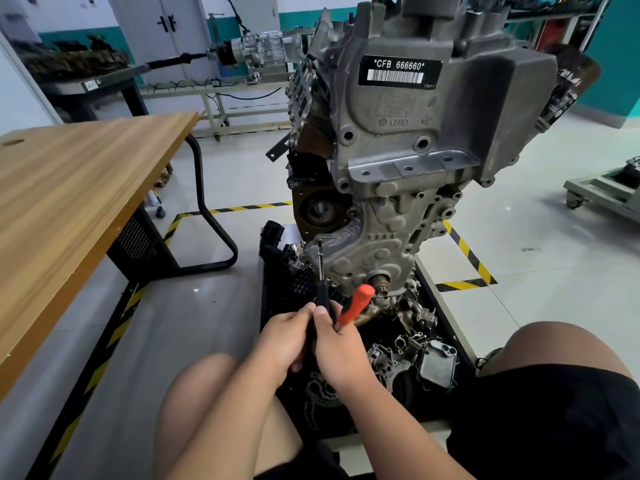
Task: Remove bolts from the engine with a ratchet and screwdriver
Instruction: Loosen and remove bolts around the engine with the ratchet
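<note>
Below engine front, left hand grips screwdriver, shaft pointing up at casting; right hand, touching it, grips orange-handled tool.

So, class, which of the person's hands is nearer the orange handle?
Right. The right hand grips the orange handle low down; the left hand sits just left, holding the black handle.

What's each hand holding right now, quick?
Left hand: grips the black-handled screwdriver.
Right hand: holds the orange-handled tool.
</note>
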The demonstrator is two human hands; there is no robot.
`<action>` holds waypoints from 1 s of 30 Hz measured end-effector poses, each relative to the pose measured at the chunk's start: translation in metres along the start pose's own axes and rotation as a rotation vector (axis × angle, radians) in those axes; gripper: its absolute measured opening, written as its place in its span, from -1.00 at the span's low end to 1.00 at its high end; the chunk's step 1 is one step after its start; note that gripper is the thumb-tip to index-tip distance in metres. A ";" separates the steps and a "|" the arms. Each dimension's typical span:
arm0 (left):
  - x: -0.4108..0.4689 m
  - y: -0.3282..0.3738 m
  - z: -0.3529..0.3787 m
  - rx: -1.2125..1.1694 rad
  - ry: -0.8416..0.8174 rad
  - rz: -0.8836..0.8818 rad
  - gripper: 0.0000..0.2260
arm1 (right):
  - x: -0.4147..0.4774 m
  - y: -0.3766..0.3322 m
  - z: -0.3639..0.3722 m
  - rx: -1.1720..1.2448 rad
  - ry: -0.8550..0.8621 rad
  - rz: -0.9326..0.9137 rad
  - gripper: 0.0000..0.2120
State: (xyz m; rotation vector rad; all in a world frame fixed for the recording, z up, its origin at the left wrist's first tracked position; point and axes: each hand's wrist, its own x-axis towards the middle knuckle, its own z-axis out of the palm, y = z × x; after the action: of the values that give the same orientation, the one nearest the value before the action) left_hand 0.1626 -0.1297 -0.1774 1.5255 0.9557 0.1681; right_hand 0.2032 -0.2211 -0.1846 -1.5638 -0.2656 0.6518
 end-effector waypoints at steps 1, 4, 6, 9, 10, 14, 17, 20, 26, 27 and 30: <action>-0.001 0.001 -0.001 -0.004 -0.003 -0.006 -0.62 | -0.002 -0.001 0.004 0.126 -0.012 0.042 -0.79; -0.005 0.002 -0.001 -0.048 -0.046 -0.024 -0.61 | -0.007 -0.006 0.007 0.580 -0.059 0.245 -0.61; -0.006 0.003 -0.001 -0.071 -0.081 -0.037 -0.57 | -0.007 -0.012 0.003 0.929 -0.191 0.388 -0.58; -0.005 0.002 -0.001 -0.041 -0.044 0.019 -0.63 | -0.005 -0.012 -0.010 1.352 -0.361 0.542 -0.53; -0.005 0.001 0.000 -0.019 -0.038 0.042 -0.65 | -0.004 -0.010 -0.014 1.382 -0.368 0.553 -0.48; -0.005 0.001 0.007 0.028 -0.077 0.089 -0.63 | 0.000 -0.003 -0.017 1.166 -0.302 0.557 -0.34; -0.004 0.001 0.010 0.032 -0.108 0.070 -0.62 | -0.002 0.002 -0.011 0.730 -0.114 0.455 -0.46; 0.002 -0.003 0.012 0.099 -0.071 0.086 -0.64 | -0.004 0.005 -0.013 0.045 0.065 0.151 -0.60; 0.011 -0.008 0.013 0.106 -0.069 0.087 -0.59 | -0.004 0.006 -0.015 -0.652 0.126 -0.097 -0.33; 0.012 -0.008 0.013 0.105 -0.059 0.092 -0.60 | -0.005 0.007 -0.013 -0.577 0.130 -0.072 -0.35; 0.015 -0.010 0.015 0.115 -0.026 0.131 -0.58 | -0.015 0.012 -0.006 -0.142 0.112 -0.009 -0.54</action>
State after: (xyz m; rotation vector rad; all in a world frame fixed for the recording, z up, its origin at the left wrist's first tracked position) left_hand 0.1765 -0.1324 -0.1963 1.6933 0.8575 0.1888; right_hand 0.1923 -0.2356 -0.1928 -1.7276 -0.2391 0.5457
